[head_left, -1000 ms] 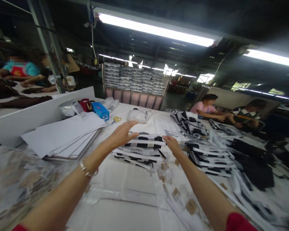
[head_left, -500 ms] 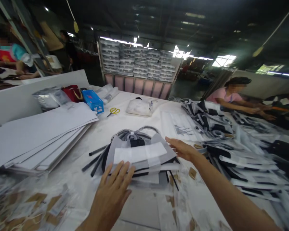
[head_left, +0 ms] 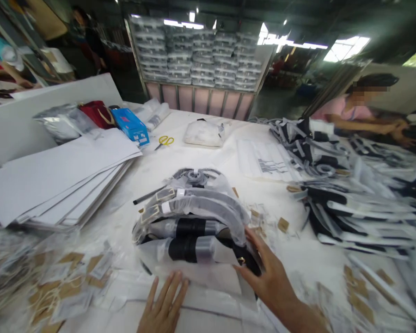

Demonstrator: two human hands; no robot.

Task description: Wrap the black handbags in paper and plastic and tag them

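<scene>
Left hand (head_left: 164, 300) flat, right hand (head_left: 273, 277) splayed, against perhaps two wrapped bags (head_left: 183, 249).

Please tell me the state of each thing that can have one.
Bag: handles wrapped, arched up.
Left hand: open, palm down.
Right hand: thumb spread, against the bag.
White sheets: stacked unevenly.
Scissors: lying flat; open or shut unclear.
Brown tags: scattered.
Bundles at right: piled.

My view cuts the left hand (head_left: 163, 303) off across its back; the brown tags (head_left: 71, 286) are too blurred to read.
</scene>
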